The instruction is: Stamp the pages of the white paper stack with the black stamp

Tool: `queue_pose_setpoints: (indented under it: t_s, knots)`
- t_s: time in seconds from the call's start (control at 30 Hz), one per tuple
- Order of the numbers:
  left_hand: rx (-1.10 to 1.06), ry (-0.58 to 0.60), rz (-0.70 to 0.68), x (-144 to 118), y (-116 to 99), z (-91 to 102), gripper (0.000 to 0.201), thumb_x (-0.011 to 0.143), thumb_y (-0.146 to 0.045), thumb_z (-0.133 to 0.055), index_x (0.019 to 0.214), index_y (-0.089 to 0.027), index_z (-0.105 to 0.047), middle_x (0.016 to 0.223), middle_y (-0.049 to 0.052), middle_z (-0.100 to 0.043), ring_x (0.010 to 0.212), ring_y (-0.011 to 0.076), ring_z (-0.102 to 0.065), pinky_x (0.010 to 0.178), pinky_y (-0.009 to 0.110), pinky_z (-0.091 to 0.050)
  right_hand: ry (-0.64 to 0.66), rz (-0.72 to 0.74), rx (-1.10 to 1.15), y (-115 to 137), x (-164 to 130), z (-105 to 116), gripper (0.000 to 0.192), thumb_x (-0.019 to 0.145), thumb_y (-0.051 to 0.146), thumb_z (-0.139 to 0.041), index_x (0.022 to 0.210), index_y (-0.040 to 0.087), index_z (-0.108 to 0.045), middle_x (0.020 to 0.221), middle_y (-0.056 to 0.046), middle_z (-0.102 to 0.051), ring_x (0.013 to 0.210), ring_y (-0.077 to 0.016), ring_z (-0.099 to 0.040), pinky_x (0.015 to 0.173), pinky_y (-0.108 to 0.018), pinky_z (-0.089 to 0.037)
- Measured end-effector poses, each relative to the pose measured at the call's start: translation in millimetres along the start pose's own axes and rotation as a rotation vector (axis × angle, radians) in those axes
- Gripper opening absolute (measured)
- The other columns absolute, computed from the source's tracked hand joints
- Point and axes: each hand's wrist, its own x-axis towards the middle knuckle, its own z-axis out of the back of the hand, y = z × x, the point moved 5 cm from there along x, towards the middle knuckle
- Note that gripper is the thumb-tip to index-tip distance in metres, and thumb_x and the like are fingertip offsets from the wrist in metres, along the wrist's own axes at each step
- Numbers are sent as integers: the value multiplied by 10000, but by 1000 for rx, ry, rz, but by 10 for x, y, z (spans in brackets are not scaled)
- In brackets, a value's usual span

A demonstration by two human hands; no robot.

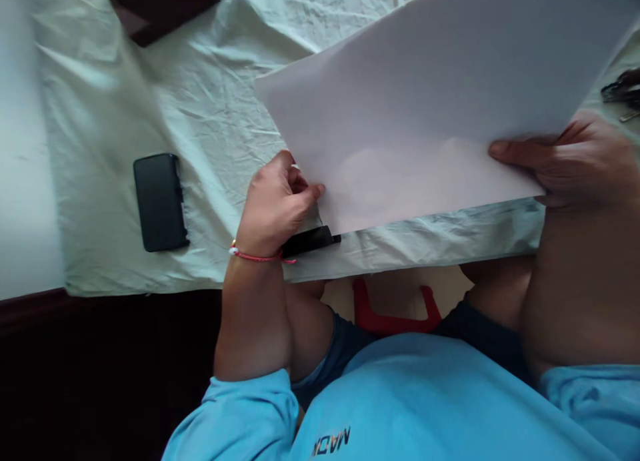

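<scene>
Left hand (275, 204) pinches the white paper sheet (425, 107) at its lower-left edge; right hand (575, 157) clasps its lower-right edge. Black phone (160, 202) lies left on the cloth-covered surface (125, 101).

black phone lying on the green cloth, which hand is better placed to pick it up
Probably the left hand: it pinches the white paper sheet at its near-left corner, nearer the flat black phone. The right hand holds the sheet's right edge, far across the pale green cloth.
</scene>
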Motion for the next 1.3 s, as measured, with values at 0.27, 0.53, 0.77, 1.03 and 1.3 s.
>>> queue_pose_setpoints:
  t_s: [0.27, 0.53, 0.77, 1.03, 1.3]
  knots:
    - [242, -52, 0, -19, -21, 53, 357, 805, -334, -915, 1073, -224, -706, 762, -19, -677, 776, 236, -679, 931, 380, -554, 4, -6, -78, -24, 14, 62, 395, 569, 346, -1054, 843, 193, -813, 938, -48, -792, 736, -166, -697, 653, -378, -664]
    - [236, -132, -62, -260, -181, 38, 486, 907, -427, -872, 1297, -253, -641, 1010, 40, -735, 937, 245, -735, 969, 364, -586, 45, -37, 2, 12, 11, -55, 309, 562, 273, -992, 799, 165, -826, 909, -71, -795, 690, -152, -683, 564, -300, -583]
    - [330, -141, -134, -317, -62, -74, 420, 935, -288, -762, 1334, -246, -636, 1115, 84, -762, 1084, 305, -760, 1131, 473, -570, 11, -103, -9, 15, 10, -94, 240, 563, 207, -946, 762, 154, -822, 896, -95, -798, 677, -160, -685, 513, -258, -542]
    - [659, -128, -114, -347, -132, -146, 461, 1011, -212, -502, 1462, -184, -589, 1257, 154, -779, 1178, 354, -745, 1144, 551, -556, 60, -118, -44, 1, -4, -57, 252, 640, 243, -962, 853, 172, -847, 971, -80, -816, 711, -144, -710, 558, -240, -563]
    - [869, -195, -138, -348, -237, -282, 571, 960, -76, -407, 1484, -45, -634, 1381, 272, -706, 1303, 453, -656, 1143, 642, -517, 60, -128, -34, -30, 16, -69, 265, 629, 247, -968, 860, 174, -860, 964, -82, -821, 690, -136, -716, 523, -192, -546]
